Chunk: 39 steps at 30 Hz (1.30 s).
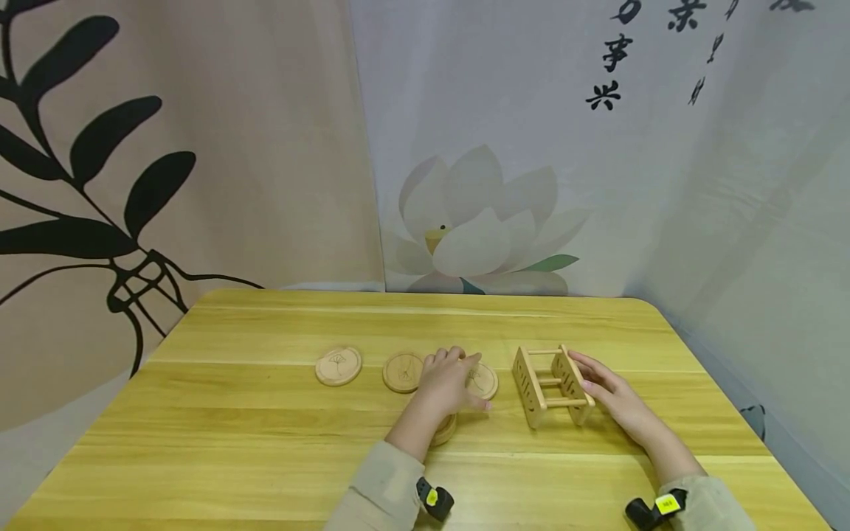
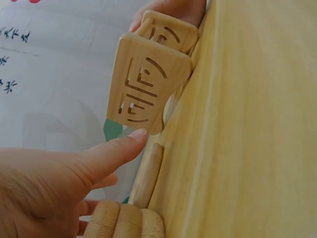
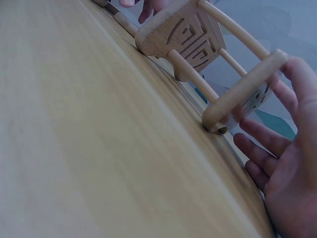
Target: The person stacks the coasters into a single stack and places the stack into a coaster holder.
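Pale wooden rack (image 1: 529, 388) against the right hand (image 1: 616, 398)

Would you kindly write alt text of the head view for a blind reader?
A person's left hand is over round, pale wooden discs, while the right hand touches the right side of a light wooden rack with slotted panels joined by rods. Discs and rack rest on a yellow wooden table before a pale backdrop printed with a white lotus.

The head view looks forward and down from above, farther off, over the tabletop (image 1: 219, 457) and backdrop (image 1: 285, 147). Both wrist views, low, close and tilted, face the wooden rack (image 2: 148, 82) from opposite sides; all three share it.
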Available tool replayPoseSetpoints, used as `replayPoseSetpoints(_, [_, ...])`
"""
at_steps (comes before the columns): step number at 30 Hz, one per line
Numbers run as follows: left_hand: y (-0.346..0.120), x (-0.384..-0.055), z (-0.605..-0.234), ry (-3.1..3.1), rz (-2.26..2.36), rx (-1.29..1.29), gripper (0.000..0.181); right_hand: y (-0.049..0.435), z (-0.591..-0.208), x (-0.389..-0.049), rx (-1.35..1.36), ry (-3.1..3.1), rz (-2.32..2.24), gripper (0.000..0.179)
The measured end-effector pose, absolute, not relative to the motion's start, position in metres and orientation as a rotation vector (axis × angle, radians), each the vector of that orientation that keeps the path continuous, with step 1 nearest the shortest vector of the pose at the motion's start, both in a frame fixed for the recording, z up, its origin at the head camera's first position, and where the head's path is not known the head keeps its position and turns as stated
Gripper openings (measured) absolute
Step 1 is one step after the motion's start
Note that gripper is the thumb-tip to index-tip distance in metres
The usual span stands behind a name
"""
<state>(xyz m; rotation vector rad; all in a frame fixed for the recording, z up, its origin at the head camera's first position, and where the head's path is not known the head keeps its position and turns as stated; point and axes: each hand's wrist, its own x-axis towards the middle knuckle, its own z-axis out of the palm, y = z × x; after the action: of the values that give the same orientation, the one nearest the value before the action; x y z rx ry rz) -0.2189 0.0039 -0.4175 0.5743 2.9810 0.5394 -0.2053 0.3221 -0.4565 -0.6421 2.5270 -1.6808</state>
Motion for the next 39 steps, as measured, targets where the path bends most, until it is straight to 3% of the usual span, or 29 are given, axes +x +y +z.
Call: replayPoseSetpoints(39, [0.008, -0.221, -0.429, 3.027, 0.418, 0.555, 0.078, 0.324, -0.457, -0.206, -0.627, 2.516, -1.672, 0.048])
